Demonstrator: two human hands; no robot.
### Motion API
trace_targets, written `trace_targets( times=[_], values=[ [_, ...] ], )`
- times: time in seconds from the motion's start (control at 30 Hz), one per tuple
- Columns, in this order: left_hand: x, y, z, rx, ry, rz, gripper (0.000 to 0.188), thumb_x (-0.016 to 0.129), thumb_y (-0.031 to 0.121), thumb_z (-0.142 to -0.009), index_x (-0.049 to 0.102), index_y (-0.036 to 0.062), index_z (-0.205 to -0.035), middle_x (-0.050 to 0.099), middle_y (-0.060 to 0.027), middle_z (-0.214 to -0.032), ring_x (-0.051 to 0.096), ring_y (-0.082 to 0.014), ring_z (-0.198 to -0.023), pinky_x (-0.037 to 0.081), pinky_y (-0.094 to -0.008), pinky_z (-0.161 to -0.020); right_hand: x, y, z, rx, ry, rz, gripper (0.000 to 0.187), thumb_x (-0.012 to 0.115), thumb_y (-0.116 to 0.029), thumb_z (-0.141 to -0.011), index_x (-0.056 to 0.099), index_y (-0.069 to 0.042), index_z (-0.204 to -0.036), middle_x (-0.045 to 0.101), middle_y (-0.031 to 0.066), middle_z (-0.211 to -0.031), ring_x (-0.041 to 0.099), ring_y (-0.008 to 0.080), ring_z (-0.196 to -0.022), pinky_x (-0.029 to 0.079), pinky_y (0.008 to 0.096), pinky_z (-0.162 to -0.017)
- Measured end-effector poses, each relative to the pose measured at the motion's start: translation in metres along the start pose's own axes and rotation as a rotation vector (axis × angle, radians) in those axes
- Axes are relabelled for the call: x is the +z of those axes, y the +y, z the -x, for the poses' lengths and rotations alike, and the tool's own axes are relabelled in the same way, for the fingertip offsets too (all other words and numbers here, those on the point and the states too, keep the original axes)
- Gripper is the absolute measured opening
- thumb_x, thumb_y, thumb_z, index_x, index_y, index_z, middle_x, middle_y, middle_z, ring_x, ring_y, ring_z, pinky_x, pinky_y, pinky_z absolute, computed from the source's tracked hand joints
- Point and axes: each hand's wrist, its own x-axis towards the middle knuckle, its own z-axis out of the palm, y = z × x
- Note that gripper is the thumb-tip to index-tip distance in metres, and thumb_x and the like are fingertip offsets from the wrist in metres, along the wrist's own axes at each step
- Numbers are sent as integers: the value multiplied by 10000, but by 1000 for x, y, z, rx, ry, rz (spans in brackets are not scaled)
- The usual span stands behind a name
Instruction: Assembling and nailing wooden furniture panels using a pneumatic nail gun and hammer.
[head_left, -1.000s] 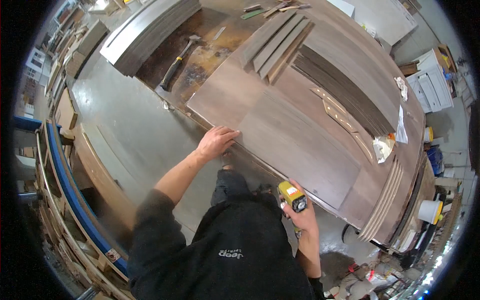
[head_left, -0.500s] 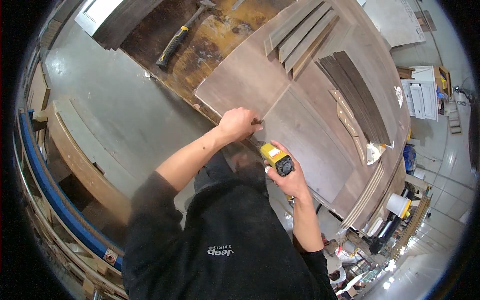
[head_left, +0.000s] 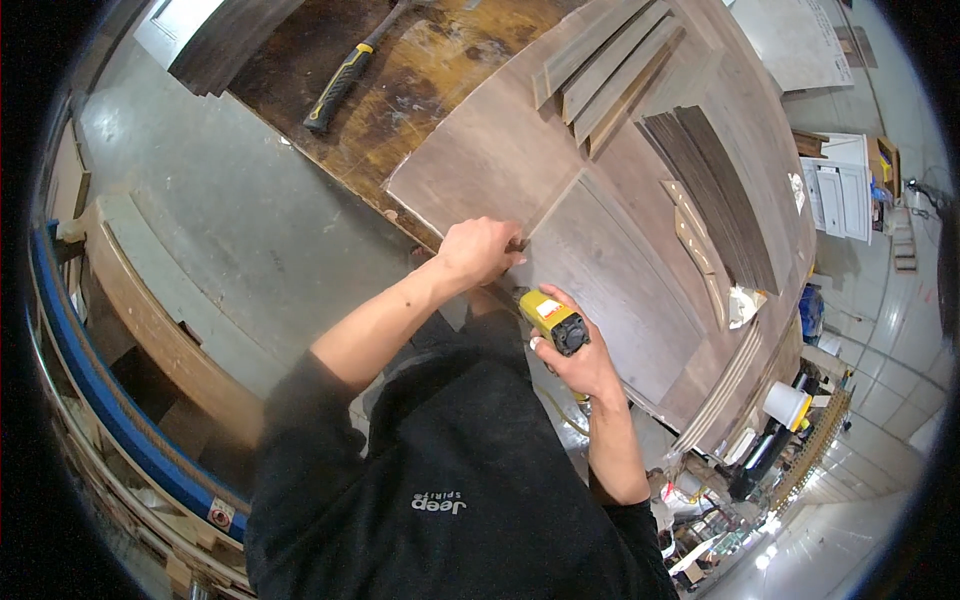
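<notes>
While the left hand (head_left: 478, 250) presses down in a loose fist on the near edge of a grey-brown panel (head_left: 610, 285), its fingers curled over the seam where that panel meets a second grey panel (head_left: 480, 160), the right hand (head_left: 580, 360) wraps closed around a yellow power tool (head_left: 553, 320), held just beside the left hand and near the panel's edge. Whether the left hand pinches anything small under its fingers cannot be told. Both panels lie flat on a worn wooden workbench (head_left: 400, 90). On the far left of the bench rests a hammer (head_left: 345, 80) with a black and yellow grip. Farther right lie a few narrow grey strips (head_left: 610, 75) and a stack of dark slats (head_left: 715, 190). A white bucket (head_left: 787, 403) stands low on the right.
</notes>
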Motion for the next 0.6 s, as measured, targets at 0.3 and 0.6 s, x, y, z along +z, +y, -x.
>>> trace_targets(
  times=[0.3,0.6],
  values=[
    [35,-16,43,193,274,75,287,755,224,-840,679,58,-1062,666,-143,-964,639,-373,-917,515,-468,-803,-13,-8,-8,25,35,-89,739,697,-18,-804,463,-117,-1499,677,60,-1129,575,106,-873,469,272,-781],
    [59,-24,64,312,501,45,229,778,132,-761,666,60,-947,601,-84,-942,558,-295,-930,451,-414,-830,-7,-24,-21,40,-12,39,705,735,-48,-769,545,-115,-1444,673,75,-1283,605,160,-1174,448,317,-1047]
  ],
)
